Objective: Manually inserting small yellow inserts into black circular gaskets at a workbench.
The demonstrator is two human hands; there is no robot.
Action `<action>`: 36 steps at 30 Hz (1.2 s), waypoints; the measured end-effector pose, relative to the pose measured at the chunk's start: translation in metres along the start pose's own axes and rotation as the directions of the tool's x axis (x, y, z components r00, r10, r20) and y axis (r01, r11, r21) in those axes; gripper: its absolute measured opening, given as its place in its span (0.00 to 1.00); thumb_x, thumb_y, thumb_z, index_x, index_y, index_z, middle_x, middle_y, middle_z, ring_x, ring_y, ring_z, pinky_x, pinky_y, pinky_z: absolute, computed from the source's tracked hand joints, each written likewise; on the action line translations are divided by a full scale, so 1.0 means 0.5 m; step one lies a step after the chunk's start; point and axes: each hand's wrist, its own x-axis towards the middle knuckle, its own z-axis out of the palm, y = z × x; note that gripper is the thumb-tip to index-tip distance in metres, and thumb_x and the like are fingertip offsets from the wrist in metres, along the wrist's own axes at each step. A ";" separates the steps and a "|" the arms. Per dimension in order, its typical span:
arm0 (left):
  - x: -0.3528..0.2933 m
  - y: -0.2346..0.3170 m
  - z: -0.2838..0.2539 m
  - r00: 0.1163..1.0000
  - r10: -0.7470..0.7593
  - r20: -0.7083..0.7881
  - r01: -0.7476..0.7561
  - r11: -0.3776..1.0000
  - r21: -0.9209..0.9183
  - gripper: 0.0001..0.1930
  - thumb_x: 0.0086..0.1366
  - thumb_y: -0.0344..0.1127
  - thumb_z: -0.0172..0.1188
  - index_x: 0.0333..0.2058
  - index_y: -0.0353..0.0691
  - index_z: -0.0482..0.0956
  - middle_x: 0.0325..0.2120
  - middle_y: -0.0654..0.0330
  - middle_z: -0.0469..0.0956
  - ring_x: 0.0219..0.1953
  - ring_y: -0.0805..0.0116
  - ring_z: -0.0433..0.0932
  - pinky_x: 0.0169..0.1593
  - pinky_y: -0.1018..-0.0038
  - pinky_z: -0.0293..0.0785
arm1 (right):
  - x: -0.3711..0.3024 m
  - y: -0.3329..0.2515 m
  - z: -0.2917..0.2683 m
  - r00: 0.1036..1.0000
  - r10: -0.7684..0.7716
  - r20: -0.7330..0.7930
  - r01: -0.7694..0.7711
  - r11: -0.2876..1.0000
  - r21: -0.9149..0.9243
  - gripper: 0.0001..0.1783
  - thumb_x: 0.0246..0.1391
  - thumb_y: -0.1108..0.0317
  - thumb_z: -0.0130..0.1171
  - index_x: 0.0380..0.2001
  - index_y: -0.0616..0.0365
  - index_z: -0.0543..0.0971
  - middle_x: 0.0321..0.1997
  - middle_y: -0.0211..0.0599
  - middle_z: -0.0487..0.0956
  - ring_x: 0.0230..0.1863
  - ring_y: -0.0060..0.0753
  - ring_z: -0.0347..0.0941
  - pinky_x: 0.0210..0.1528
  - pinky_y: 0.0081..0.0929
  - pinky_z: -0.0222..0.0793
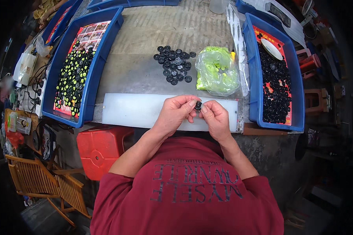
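Observation:
A small round black piece, like a wheel or cap, is pinched between the fingertips of my left hand and my right hand. Both hands are closed on it, just above a white board along the table's near edge. Beyond the board lies a loose pile of similar black discs. To its right, a clear plastic bag holds bright green pieces. My fingers partly cover the held piece, so its finer details are hidden.
At left stands a blue bin of black pieces with green centres. The blue bin at right holds black pieces and a white oval dish. A red stool and a wooden chair are at lower left.

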 end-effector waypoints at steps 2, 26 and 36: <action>0.001 -0.001 0.001 1.000 -0.020 0.003 0.020 1.000 -0.007 0.08 0.55 0.30 0.52 0.33 0.33 0.72 0.19 0.63 0.71 0.19 0.79 0.67 0.23 0.85 0.64 | 0.002 0.006 -0.002 1.000 -0.008 0.007 0.008 1.000 -0.011 0.07 0.49 0.71 0.48 0.23 0.64 0.69 0.17 0.27 0.69 0.21 0.14 0.62 0.22 0.14 0.59; -0.012 -0.014 -0.020 1.000 -0.012 -0.008 0.013 0.993 0.117 0.06 0.53 0.29 0.53 0.30 0.35 0.73 0.18 0.66 0.70 0.18 0.82 0.65 0.22 0.86 0.62 | 0.214 0.013 -0.110 0.952 -0.301 0.045 0.154 0.349 -0.924 0.04 0.41 0.72 0.50 0.23 0.60 0.72 0.25 0.44 0.71 0.29 0.45 0.68 0.32 0.35 0.63; -0.014 -0.018 -0.028 1.000 0.014 -0.006 -0.013 0.992 0.125 0.06 0.54 0.29 0.52 0.30 0.34 0.73 0.19 0.66 0.70 0.18 0.82 0.65 0.22 0.87 0.62 | 0.195 -0.001 -0.112 0.935 -0.354 0.003 0.148 0.382 -0.913 0.03 0.43 0.74 0.46 0.23 0.63 0.68 0.26 0.49 0.70 0.29 0.50 0.68 0.32 0.41 0.62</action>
